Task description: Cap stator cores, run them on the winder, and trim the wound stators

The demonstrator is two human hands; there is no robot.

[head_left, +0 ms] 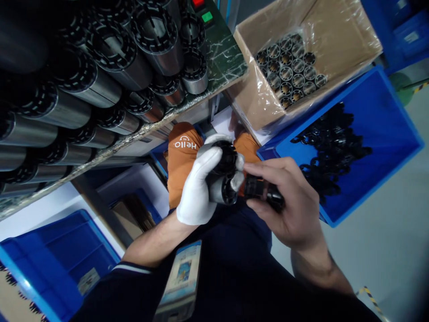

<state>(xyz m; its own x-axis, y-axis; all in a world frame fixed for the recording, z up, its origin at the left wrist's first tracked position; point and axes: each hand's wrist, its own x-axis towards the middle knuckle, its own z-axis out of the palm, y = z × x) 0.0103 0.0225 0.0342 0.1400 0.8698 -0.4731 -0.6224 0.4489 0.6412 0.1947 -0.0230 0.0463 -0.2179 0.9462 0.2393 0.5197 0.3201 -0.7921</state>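
My left hand (197, 188), in a white glove, is wrapped round a short metal cylinder (221, 191) with a black plastic end piece, held over my lap. My bare right hand (288, 201) is closed on small black plastic parts (264, 191) right beside the cylinder's open end. The two hands nearly touch. Orange fabric with the word "Hello" (182, 156) lies under them.
Many finished cylinders (100, 76) lie stacked on a shelf board at upper left. A cardboard box (335, 27) lined with plastic holds several upright cylinders. A blue bin (385, 134) at right contains black plastic rings (335, 143). Another blue bin (53, 259) stands lower left.
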